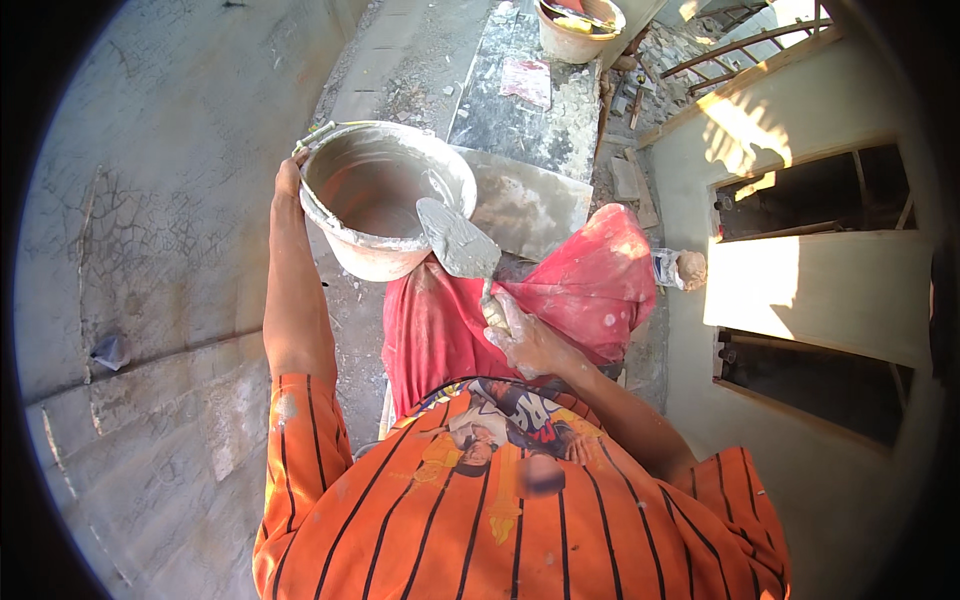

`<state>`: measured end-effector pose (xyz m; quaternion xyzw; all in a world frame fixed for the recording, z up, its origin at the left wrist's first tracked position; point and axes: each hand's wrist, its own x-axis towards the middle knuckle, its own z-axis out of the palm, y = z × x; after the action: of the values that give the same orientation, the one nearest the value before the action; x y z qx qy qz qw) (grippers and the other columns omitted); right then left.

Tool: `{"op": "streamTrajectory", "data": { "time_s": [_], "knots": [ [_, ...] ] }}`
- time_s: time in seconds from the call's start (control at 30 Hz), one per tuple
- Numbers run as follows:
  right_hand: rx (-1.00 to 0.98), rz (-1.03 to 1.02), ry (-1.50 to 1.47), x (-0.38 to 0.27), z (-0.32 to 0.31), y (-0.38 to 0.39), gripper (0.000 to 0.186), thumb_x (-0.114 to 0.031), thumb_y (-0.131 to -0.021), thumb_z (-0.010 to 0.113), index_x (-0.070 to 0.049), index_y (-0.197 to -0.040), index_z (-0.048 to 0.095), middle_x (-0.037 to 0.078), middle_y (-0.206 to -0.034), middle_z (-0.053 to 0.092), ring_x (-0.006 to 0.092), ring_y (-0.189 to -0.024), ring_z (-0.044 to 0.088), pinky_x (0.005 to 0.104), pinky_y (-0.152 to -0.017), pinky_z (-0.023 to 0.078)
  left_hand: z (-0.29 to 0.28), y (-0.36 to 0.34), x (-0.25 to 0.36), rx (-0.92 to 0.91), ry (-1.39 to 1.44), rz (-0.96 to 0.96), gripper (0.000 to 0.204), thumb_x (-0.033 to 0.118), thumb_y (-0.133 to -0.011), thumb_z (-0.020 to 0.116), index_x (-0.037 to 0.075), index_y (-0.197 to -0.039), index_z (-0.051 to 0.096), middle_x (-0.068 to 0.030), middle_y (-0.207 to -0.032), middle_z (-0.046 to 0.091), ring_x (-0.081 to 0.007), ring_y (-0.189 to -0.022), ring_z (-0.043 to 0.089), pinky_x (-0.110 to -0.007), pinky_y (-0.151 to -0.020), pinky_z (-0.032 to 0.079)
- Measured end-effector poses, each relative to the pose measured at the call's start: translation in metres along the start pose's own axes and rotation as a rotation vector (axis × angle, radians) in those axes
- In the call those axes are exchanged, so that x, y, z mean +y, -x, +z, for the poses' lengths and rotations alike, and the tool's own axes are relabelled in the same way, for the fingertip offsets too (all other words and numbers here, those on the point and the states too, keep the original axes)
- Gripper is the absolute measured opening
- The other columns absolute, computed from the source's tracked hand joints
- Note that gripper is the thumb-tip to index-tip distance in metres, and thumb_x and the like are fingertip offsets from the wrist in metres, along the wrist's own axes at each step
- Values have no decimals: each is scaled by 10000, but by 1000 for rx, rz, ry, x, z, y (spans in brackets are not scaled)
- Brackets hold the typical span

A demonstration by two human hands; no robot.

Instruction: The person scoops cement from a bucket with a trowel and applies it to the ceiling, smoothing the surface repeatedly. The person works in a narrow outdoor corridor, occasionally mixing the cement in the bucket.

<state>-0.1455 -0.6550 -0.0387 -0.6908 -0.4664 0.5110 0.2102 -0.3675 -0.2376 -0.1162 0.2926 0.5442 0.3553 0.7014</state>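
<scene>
My left hand (290,174) grips the left rim of a mortar-smeared bucket (378,262), its fingers partly hidden behind the wall. The bucket is tilted toward me, and grey wet residue coats its inside. In my right hand (528,342) is the handle of a trowel (458,240), with the fingers wrapped round it. Grey mortar covers the trowel's blade, which overlaps the bucket's right rim. Whether blade and rim touch, I cannot tell. Both hang over my knees in red trousers (590,275).
A plastered wall (180,200) rises on the left. Beyond the bucket lies a stained board (535,205) and a dark, dusty panel (520,120). Another bucket (575,45) with things in it stands at the far end. Rubble and a bag (668,268) lie at the right, beside a wall with openings.
</scene>
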Motion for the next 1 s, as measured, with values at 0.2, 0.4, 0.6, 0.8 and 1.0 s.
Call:
{"op": "streamTrajectory", "data": {
  "time_s": [0.2,0.4,0.6,0.8,1.0],
  "knots": [
    [92,62,115,2,-52,60,592,-202,-825,538,19,-1328,316,311,-1041,564,449,-962,554,489,-824,440,-24,-36,-19,-20,25,33,321,208,-878,493,-39,-1066,572,-171,-923,639,-261,-765,635,-378,-702,526],
    [498,-191,562,-35,-76,32,625,-88,-753,541,-117,-1352,364,236,-1113,496,421,-896,580,490,-754,492,36,28,8,-124,-83,66,336,249,-890,487,-60,-984,578,-155,-858,628,-231,-695,621,-367,-631,519],
    [466,-283,823,-30,-49,13,598,5,-769,486,-157,-1341,415,181,-1014,474,356,-895,556,444,-715,506,83,52,14,47,-157,182,314,208,-841,555,-73,-977,592,-150,-874,620,-226,-716,607,-350,-668,493],
    [238,-204,814,-46,-84,84,554,1,-758,513,-116,-1298,473,144,-999,495,322,-868,573,431,-712,508,68,21,8,17,-251,136,320,230,-834,547,-45,-983,614,-144,-901,626,-223,-747,606,-347,-687,485],
    [230,-330,515,-73,-143,116,524,-15,-753,598,-87,-1264,507,96,-1001,596,294,-871,606,389,-772,506,38,16,5,-287,-158,75,328,263,-916,466,-28,-956,614,-126,-854,634,-184,-685,597,-310,-680,491]
  ]
}}
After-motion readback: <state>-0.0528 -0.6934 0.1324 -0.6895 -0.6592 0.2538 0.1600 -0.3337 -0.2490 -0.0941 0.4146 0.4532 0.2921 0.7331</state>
